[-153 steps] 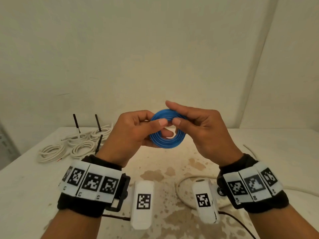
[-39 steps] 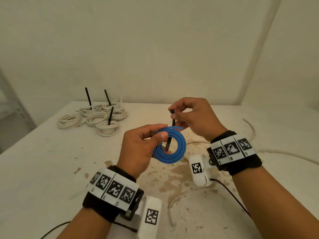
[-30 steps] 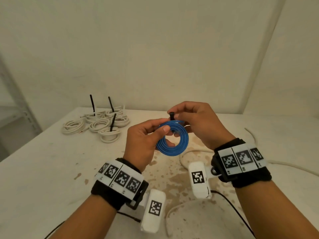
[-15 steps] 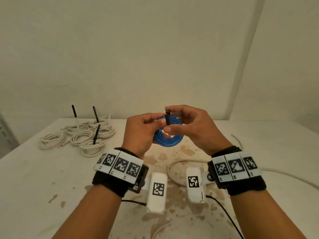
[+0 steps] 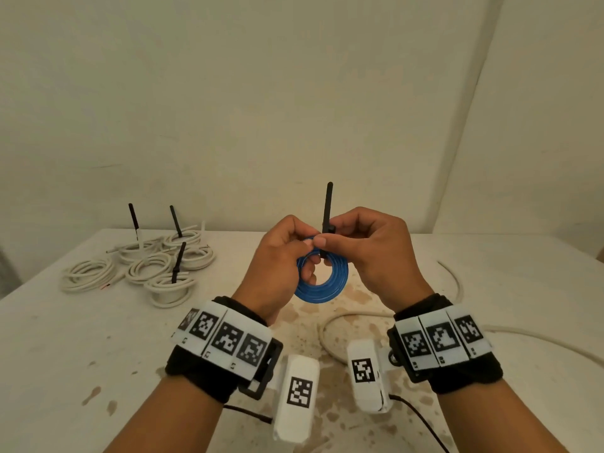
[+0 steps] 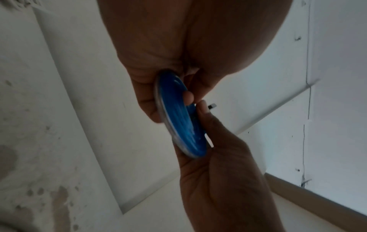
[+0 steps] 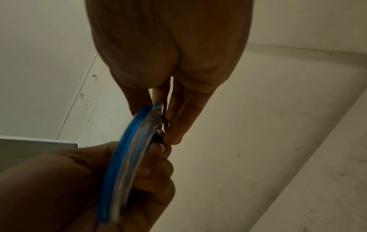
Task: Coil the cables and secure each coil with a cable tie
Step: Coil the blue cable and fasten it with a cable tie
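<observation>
Blue cable coil (image 5: 322, 279) held mid-frame above table (image 5: 65, 338); left hand (image 5: 277, 256) pinches its rim to stop unwinding; right hand (image 5: 369, 246) grips black cable tie (image 5: 327, 207), tail upright, presumably for cinching

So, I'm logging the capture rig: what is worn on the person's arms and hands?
Both hands are bare. The left wrist and right wrist each carry a black band with white panels printed with square black codes. A white box with its own code hangs under each wrist, the left and the right, each trailing a thin black cable.
</observation>
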